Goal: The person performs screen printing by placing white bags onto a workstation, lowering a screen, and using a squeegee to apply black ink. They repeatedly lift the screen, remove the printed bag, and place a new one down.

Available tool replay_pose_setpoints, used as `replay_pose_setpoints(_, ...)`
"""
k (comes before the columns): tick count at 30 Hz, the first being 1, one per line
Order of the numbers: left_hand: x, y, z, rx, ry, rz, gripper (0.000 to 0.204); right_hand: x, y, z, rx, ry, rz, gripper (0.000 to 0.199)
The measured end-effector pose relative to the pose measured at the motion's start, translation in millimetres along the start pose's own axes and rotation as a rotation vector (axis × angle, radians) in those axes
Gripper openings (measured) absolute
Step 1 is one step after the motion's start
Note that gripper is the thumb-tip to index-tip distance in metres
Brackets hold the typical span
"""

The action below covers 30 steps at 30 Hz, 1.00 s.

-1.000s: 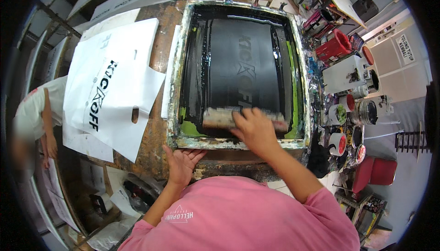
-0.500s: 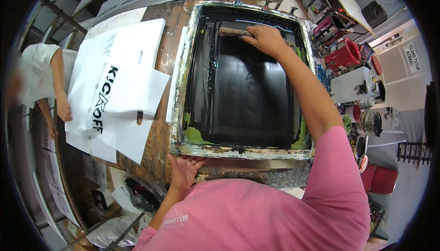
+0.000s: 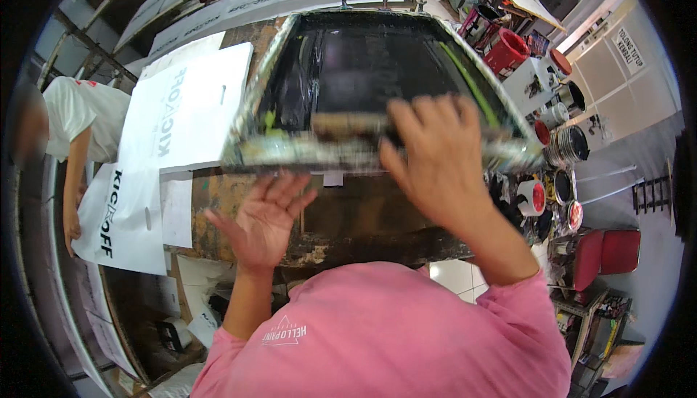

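Observation:
A silk-screen printing frame (image 3: 479, 152), its mesh (image 3: 377, 60) coated in black ink, is tilted with its near edge raised off the wooden table. The metal clamps (image 3: 385, 3) are at its far edge. My right hand (image 3: 439, 155) is closed on a wood-handled squeegee (image 3: 345, 123) at the near end of the mesh, both smeared by motion. Just below the raised edge, my left hand (image 3: 265, 220) is palm up with its fingers spread, holding nothing. Whether its fingertips touch the frame cannot be made out.
White printed bags (image 3: 192, 107) lie stacked left of the frame. A co-worker in a white shirt (image 3: 87, 118) handles one printed bag (image 3: 120, 213) there. Ink tubs and a red bucket (image 3: 507, 53) crowd the right side. A red chair (image 3: 613, 253) stands at right.
The frame's near edge has risen from the table. My right hand has drawn the squeegee from the far end to the near end. The co-worker has pulled a bag off the stack toward the near left.

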<state>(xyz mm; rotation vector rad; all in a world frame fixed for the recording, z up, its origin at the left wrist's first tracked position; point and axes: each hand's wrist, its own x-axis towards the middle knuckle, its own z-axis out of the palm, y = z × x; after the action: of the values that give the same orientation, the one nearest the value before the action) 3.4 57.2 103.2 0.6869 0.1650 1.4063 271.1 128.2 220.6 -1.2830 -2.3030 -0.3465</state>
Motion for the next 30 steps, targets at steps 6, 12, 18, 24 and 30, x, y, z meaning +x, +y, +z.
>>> replay_pose_setpoints(6,51.6,-19.3,-21.1,2.197,0.126,-0.115,0.093,81.2,32.8,-32.0,-0.109,0.303,-0.073,0.035)
replay_pose_setpoints(12,19.8,-66.3,-56.6,2.492,0.132,-0.343,0.105,128.6,54.3,-52.7,-0.130,0.359,-0.226,0.037)
replay_pose_setpoints(18,66.2,-56.4,-35.9,2.059,0.222,-0.050,0.069,176.2,18.2,-99.4,0.123,0.029,0.331,0.040)
replay_pose_setpoints(24,137.7,-24.4,19.2,1.811,0.409,0.228,0.031,184.7,52.6,-87.2,0.212,0.038,0.263,0.037)
replay_pose_setpoints(30,89.7,21.1,-32.8,1.587,0.748,0.261,0.034,167.5,68.9,-68.2,0.206,0.055,0.168,0.037)
